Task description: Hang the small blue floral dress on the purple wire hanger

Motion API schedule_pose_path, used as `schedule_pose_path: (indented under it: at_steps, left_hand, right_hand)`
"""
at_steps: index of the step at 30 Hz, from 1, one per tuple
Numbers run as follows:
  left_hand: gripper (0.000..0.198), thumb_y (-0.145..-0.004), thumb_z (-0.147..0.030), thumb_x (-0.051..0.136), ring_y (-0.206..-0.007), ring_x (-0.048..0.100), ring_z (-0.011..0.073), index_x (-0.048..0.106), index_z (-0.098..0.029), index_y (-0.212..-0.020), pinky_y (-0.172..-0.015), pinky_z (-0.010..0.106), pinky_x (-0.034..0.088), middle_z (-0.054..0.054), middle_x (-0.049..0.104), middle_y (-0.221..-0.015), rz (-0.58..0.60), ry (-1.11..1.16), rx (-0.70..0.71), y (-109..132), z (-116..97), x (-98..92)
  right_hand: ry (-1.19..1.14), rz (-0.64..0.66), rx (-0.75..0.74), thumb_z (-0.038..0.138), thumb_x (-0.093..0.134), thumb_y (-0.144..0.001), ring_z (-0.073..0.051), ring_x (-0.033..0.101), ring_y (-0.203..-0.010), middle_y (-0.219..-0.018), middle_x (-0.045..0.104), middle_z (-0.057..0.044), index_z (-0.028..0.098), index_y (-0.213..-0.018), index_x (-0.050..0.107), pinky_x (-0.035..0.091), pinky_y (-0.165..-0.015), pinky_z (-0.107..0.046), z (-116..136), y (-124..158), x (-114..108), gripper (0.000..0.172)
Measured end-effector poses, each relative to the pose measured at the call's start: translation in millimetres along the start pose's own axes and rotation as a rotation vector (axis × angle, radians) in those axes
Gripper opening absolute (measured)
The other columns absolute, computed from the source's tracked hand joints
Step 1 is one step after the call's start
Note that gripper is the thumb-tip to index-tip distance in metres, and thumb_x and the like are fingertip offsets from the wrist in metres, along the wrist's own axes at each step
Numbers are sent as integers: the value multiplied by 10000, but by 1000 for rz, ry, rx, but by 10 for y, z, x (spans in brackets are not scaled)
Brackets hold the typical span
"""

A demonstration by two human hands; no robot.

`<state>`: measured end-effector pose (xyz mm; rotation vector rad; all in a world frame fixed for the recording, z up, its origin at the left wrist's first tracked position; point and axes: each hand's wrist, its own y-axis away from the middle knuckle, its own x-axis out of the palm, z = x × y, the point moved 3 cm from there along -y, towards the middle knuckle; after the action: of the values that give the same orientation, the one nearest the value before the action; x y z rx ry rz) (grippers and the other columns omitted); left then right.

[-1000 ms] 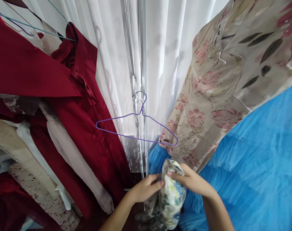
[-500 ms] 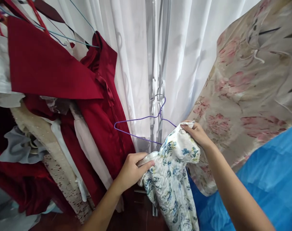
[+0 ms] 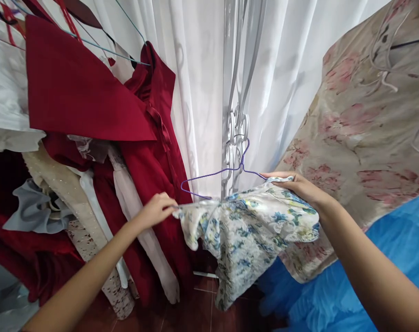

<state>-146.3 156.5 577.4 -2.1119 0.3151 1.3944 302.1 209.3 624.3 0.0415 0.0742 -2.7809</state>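
A white garment with blue and yellow flowers [image 3: 247, 230] is stretched sideways between my two hands. My left hand [image 3: 159, 210] pinches its left edge, fingers closed on the cloth. At the upper right corner, my right hand [image 3: 299, 184] is closed on the garment near the hanger's right arm. A purple wire hanger [image 3: 209, 174] hangs by its hook from white rings on a rack. Its left arm shows free of cloth, while its lower bar passes partly behind the garment.
Red garments [image 3: 81, 87] and pale sleeves hang at the left. White curtains [image 3: 202, 92] fall behind the metal rack [image 3: 234, 60]. To the right are a pink-flowered cloth [image 3: 354, 138] and bright blue fabric [image 3: 396, 249]. Dark red floor tiles [image 3: 202, 309] show below.
My left hand has moved left and up, my right hand slightly right. The garment's top edge is now spread wide, its lower part drawn up. The view has shifted slightly.
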Motion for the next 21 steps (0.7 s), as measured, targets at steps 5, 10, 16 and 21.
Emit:
schedule_pose_path:
  at_steps: [5, 10, 16, 21]
  left_hand:
    - [244, -899, -210, 518, -949, 648, 219, 741, -224, -998, -885, 323, 464, 41, 748, -1047, -484, -122, -93, -620, 49, -623]
    - [247, -845, -121, 485, -674, 655, 155, 657, -161, -1018, -658, 255, 486, 54, 737, -986, -568, 210, -170, -1262, -501, -334]
    - [275, -963, -292, 487, -846, 682, 182, 545, -202, -1217, -862, 318, 488, 102, 652, -1257, -491, 159, -98, -1271, -880, 43]
    - [363, -947, -536, 517, -895, 665, 232, 644, -200, -1002, -829, 306, 467, 50, 716, -909, -536, 43, -192, -1020, -902, 27]
  right_hand:
    - [-57, 21, 21, 338, 847, -714, -225, 731, -896, -1007, 804, -44, 230, -1146, 771, 560, -771, -261, -3, -7, 27, 452]
    - [-133, 27, 29, 346, 827, -728, -205, 730, -819, -971, 796, -31, 231, -1206, 736, 568, -727, -260, -81, 35, 114, 500]
    - [33, 17, 2, 452, 779, -798, -218, 705, -860, -953, 769, -37, 208, -1165, 728, 549, -735, -262, -301, 381, 46, 443]
    - [70, -92, -85, 598, 694, -827, -183, 619, -587, -665, 697, -9, 186, -814, 727, 492, -556, -266, -485, 597, -141, 414]
